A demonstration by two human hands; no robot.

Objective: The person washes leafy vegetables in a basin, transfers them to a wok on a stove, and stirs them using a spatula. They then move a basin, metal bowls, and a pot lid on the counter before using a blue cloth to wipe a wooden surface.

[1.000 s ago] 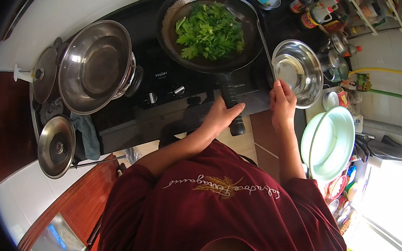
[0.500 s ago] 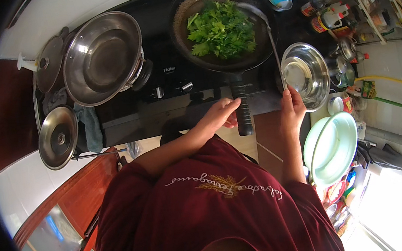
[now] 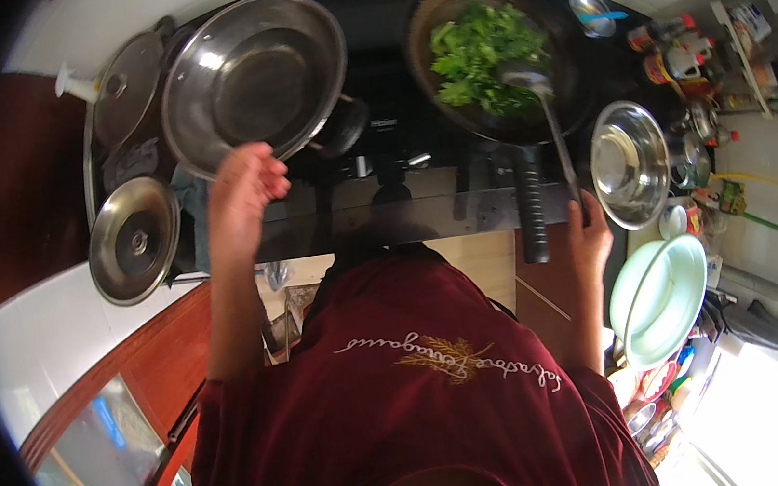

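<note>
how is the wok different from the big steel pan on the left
The wok is dark inside, while the steel pan is shiny grey metal. The wok holds leafy greens; the steel pan shows no food in it. The wok has a long black handle pointing to the near side; no such handle shows on the steel pan. Both are round, wide and uncovered.

We see blown-out glare at lower right, a glint on the wide, round silver metal pan (image 3: pixel 258 84), and dark, bowed edges.
</note>
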